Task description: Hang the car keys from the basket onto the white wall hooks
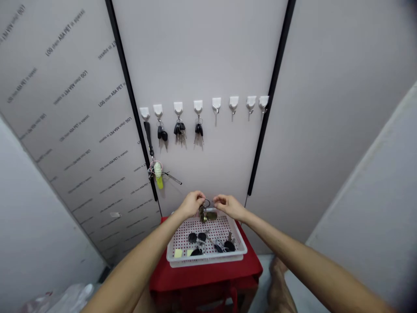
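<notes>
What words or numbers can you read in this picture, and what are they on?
"LOG chem ASA PET" repeats in slanted grey print on the left wall panel; the words after it are too blurred to read.
The yellow tags in the white tray: too small to read.
The black key fobs on the hooks: too small to read.

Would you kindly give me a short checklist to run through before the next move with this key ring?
1. Left hand holding the key ring: ok.
2. Right hand touching the ring: cannot tell, it is too close to see.
3. Bare hook free on the wall: ok, four stand free at the right.
4. Basket below the hands: ok.
5. Basket sitting flat on the red stool: ok.
</notes>
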### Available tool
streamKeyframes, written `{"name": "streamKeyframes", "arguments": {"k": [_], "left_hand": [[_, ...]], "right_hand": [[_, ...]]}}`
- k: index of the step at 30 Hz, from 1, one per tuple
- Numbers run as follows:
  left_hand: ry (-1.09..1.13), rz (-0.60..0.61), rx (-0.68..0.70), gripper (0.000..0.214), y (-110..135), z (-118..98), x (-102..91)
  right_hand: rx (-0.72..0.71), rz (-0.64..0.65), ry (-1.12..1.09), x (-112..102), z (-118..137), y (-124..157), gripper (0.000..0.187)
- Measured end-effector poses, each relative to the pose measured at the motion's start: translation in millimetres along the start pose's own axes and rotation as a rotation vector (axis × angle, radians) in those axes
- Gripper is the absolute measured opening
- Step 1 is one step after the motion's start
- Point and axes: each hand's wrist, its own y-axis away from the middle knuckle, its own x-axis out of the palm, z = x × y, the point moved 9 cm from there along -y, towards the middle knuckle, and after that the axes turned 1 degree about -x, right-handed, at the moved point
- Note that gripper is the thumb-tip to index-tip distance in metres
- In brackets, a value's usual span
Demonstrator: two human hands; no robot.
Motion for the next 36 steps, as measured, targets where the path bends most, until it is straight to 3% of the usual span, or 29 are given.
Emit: {"name": "streamKeyframes", "arguments": {"k": [4,9,13,16,18,21,24,28,31,36], "left_hand": [[0.035,-0.03,-0.019,0.01,-8,-10,-8.8],[0.212,-0.036,-0.039,0.007,-16,-20,-17.1],[0.343,-0.01,-0.017,0.005,-19,-32,-23.8],[0.344,0.005,0.03,0.007,-25,-47,-26.9],[0.317,-0.042,0.091,0.01,-32,-62,-33.9],[0.253,-0.218,0.225,0.019,-41,-98,-56.3],[0.075,-0.419,0.373,0.026,-41,-141,-82.0],[-0.21,-0.55,0.524,0.032,-38,-185,-99.4],[-0.318,-0.589,0.564,0.037,-39,-195,-104.5],[-0.375,-0.553,0.504,0.037,-42,-181,-101.0]], "right_hand": [[-0.077,-0.007,-0.102,-1,21,-7,0.021],[-0.037,-0.11,-0.143,-10,32,-13,0.017],[-0.006,-0.185,-0.355,-28,40,-19,0.018],[-0.034,-0.248,-0.387,-51,57,-24,0.018],[-0.065,-0.306,-0.38,-71,73,-28,0.016],[-0.112,-0.421,-0.365,-105,104,-35,0.011],[-0.158,-0.552,-0.37,-141,136,-43,0.009],[-0.215,-0.645,-0.364,-174,173,-55,0.008],[-0.219,-0.695,-0.364,-184,187,-61,0.008],[-0.12,-0.68,-0.306,-177,180,-71,0.008]]}}
